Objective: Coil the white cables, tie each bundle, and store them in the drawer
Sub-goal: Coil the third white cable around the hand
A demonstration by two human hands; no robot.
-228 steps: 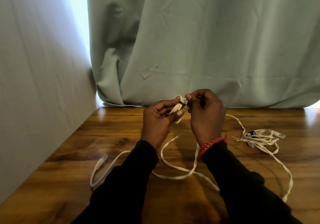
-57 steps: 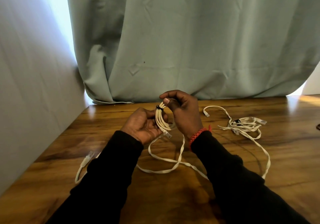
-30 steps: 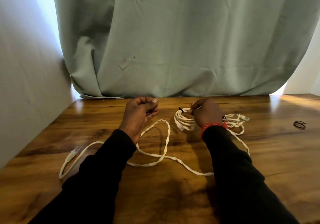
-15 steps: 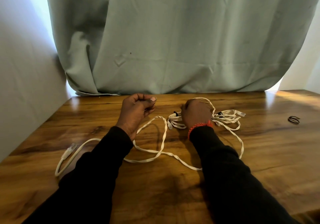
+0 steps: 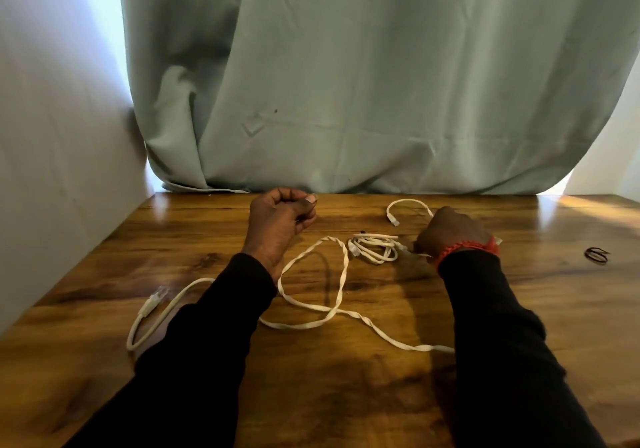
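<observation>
One view is all I get, from the head camera looking down over the wooden table [image 5: 346,395]. One small coiled bundle [image 5: 374,248] lies on the table, and I take it as the landmark. It looks tied: a dark speck shows at its upper edge, too small to be sure of.

Just to the right of the bundle, the right hand [image 5: 450,231] is down on a second clump of white cable that it mostly hides; a curved loose end [image 5: 408,205] sticks out beyond it. Whether the fingers grip that cable I cannot tell, since only the back of the hand shows.

To the left of the bundle, the left hand [image 5: 280,220] is raised off the table, fingers curled into a loose fist, apparently holding nothing.

Near the bundle, toward the person, a long flat cable [image 5: 341,274] sprawls uncoiled, its plug [image 5: 154,303] far off to the left. Well to the right of the bundle lies a small black tie [image 5: 596,255].

My judgement: one bundle done, at least one cable still to coil and tie. No drawer is visible, so nothing is stored.
</observation>
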